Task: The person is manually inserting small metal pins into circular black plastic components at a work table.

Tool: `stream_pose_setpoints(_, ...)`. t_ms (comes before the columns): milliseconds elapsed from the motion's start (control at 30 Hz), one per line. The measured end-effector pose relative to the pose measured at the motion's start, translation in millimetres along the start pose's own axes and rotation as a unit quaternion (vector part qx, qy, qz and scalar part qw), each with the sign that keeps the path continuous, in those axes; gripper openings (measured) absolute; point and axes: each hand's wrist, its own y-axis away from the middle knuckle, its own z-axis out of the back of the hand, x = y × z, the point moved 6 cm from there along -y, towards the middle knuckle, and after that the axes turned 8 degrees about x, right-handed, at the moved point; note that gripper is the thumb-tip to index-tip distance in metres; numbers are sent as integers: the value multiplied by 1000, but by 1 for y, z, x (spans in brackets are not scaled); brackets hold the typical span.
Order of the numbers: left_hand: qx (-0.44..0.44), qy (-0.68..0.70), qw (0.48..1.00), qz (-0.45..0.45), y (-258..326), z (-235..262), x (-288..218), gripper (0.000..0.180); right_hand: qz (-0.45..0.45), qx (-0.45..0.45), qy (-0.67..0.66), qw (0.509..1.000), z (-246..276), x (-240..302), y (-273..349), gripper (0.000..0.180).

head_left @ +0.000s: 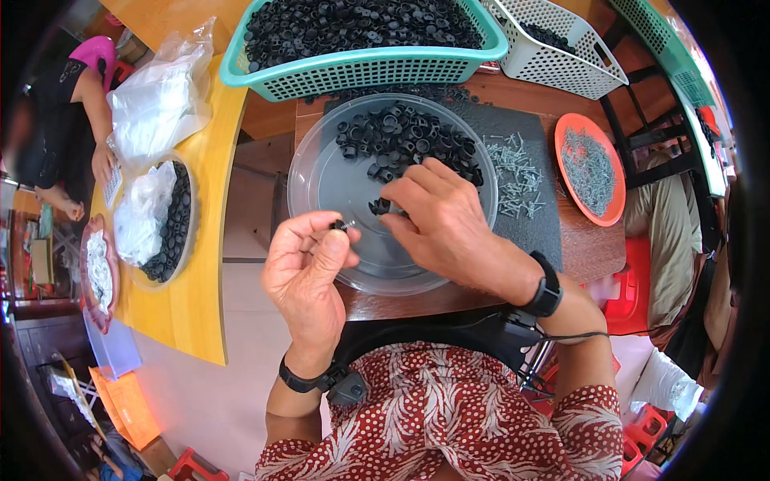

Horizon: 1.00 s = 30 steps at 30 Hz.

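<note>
Surrounding hands (pixel 443 210): clear basin (pixel 333 172), loose screws (pixel 513 154) right, teal basket (pixel 361 78) beyond.

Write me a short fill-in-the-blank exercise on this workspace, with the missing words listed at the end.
1. The small part in the left hand is coloured ____.
2. Loose metal fasteners lie to the ____ of the clear basin.
3. The yellow table stands on the person's ____ side.
Missing words: black; right; left.

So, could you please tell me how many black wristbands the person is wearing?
2: the left-wrist band and the right-wrist band; both show plainly.
</note>
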Motion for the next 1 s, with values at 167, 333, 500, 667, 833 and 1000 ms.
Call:
stream_pose_setpoints(167, 0, -104, 991, -81, -2, -12, -3, 15, -18, -27, -109, 994, 9, 13, 10, 22)
stream_pose_setpoints(333, 30, -140, 986, -90, 2, -19, 1, 16, -32, -49, -118, 991, 11, 19, 15, 28)
stream_pose_setpoints(500, 33, -121, 987, -103, 6, -24, 2, 19, -25, -118, -241, 963, 7, 17, 24, 25)
stream_pose_setpoints(667, 6, -104, 989, -107, 9, -26, 0, 19, -34, -154, -223, 962, 9, 13, 32, 28)
stream_pose_setpoints(833, 25, -100, 992, -78, 0, -16, 3, 17, -21, -172, -153, 973, 15, 10, 38, 29)
stream_pose_setpoints(1000, 75, -79, 992, -58, -5, -19, -4, 18, -103, -137, -286, 943, 15, 1, 39, 30)
